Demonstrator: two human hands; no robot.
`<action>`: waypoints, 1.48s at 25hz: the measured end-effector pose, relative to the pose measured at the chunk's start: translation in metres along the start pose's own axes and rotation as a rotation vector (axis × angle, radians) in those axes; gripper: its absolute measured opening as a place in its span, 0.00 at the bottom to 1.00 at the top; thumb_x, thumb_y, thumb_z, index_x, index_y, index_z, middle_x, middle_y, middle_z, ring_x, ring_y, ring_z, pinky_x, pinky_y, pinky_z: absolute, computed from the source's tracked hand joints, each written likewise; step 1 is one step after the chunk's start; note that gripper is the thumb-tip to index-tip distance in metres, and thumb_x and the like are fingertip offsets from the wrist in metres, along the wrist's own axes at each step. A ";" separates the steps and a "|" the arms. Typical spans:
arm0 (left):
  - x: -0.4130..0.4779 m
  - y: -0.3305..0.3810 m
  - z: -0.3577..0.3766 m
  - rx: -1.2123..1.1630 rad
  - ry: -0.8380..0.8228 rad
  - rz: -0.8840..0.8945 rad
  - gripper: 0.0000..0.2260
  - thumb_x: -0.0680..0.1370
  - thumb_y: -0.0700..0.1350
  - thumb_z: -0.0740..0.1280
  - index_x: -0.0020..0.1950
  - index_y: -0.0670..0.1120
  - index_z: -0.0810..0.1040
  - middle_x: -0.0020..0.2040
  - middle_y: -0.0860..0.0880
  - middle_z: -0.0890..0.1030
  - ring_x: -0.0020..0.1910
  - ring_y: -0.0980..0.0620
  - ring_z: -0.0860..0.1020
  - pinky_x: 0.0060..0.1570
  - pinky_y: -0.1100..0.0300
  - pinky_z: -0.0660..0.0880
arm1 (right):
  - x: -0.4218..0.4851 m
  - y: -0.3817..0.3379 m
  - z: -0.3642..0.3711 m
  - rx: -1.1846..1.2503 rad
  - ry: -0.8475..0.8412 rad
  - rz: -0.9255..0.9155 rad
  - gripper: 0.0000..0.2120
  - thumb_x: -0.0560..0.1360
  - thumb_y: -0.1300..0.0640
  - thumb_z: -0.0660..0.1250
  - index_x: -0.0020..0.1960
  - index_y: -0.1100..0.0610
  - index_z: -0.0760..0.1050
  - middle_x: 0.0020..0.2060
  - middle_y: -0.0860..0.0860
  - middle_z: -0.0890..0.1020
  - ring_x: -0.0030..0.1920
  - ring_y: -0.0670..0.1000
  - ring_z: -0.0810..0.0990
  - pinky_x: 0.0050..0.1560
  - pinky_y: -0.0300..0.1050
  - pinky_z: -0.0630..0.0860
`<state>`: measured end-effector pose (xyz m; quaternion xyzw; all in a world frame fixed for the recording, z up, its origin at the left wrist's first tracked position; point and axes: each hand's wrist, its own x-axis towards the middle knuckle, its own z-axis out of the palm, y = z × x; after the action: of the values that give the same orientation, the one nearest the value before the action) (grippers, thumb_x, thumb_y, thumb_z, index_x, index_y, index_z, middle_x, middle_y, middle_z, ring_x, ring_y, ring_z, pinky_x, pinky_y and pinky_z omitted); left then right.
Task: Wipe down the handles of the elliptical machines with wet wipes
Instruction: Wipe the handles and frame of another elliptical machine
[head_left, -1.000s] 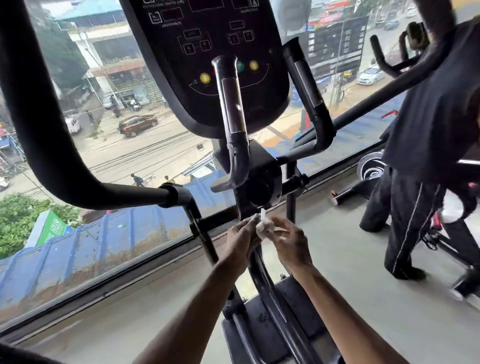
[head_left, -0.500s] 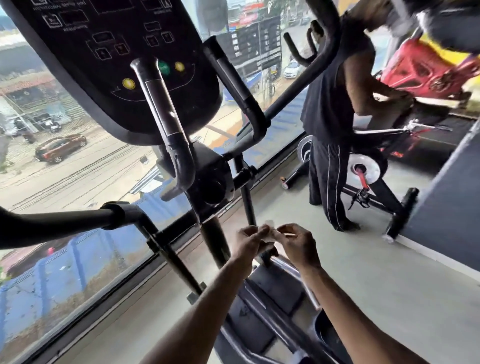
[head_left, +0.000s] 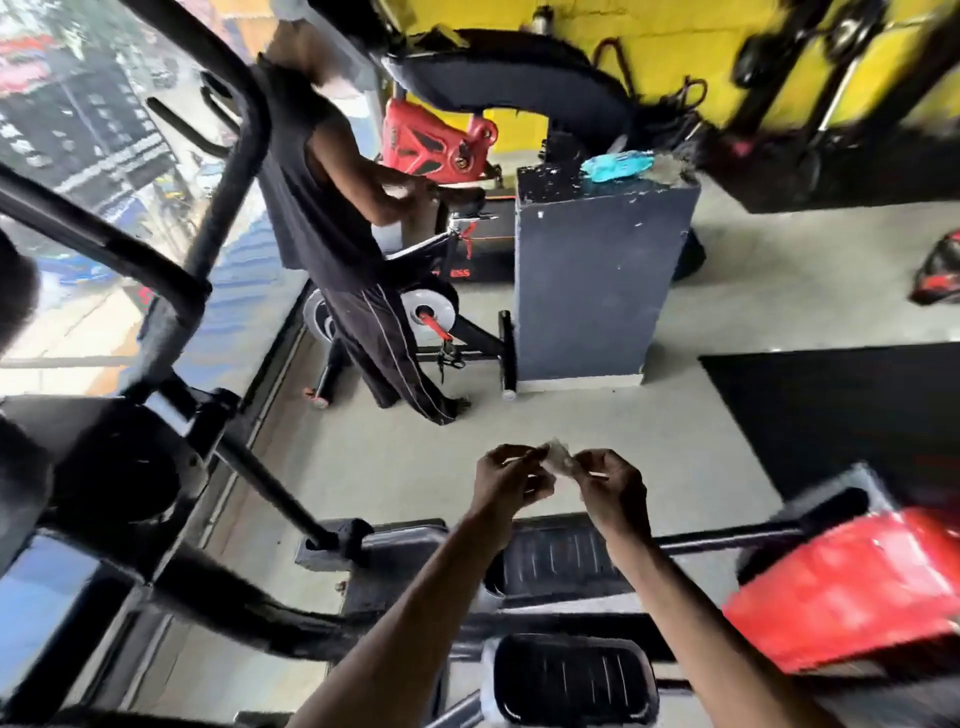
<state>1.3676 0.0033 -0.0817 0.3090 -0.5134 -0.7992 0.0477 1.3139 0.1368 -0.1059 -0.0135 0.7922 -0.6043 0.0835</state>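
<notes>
Wipe (head_left: 558, 457) sits pinched between left hand (head_left: 506, 480) and right hand (head_left: 610, 488), fingertips of both clamped on it.

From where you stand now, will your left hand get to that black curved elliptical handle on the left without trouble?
Probably yes. The left hand is pinching the small white wet wipe with the right hand, and nothing lies between it and the black curved elliptical handle, up to the left.

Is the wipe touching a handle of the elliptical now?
No, both hands hold the wipe in the air, away from any handle.
</notes>
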 end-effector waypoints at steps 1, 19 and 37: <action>-0.002 -0.006 0.026 0.032 -0.058 -0.019 0.10 0.78 0.41 0.74 0.55 0.37 0.80 0.45 0.37 0.83 0.46 0.41 0.82 0.43 0.56 0.83 | -0.001 0.007 -0.026 0.026 0.055 0.032 0.11 0.72 0.43 0.78 0.42 0.50 0.82 0.38 0.44 0.86 0.44 0.51 0.85 0.50 0.53 0.79; -0.086 -0.182 0.498 0.417 -0.707 -0.126 0.09 0.75 0.30 0.72 0.49 0.43 0.79 0.34 0.48 0.83 0.29 0.52 0.81 0.37 0.58 0.81 | -0.034 0.138 -0.490 0.175 0.775 0.250 0.08 0.76 0.49 0.75 0.48 0.54 0.86 0.38 0.46 0.87 0.42 0.45 0.86 0.41 0.43 0.81; -0.092 -0.342 0.872 0.598 -1.228 -0.268 0.08 0.78 0.35 0.71 0.57 0.40 0.83 0.51 0.41 0.87 0.49 0.47 0.86 0.51 0.54 0.82 | 0.028 0.220 -0.833 0.055 1.074 0.332 0.04 0.78 0.54 0.72 0.49 0.46 0.85 0.42 0.43 0.88 0.44 0.46 0.87 0.52 0.56 0.84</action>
<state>1.0505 0.8900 -0.0858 -0.1386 -0.6031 -0.6524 -0.4375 1.1799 0.9884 -0.1073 0.4230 0.6989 -0.5257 -0.2373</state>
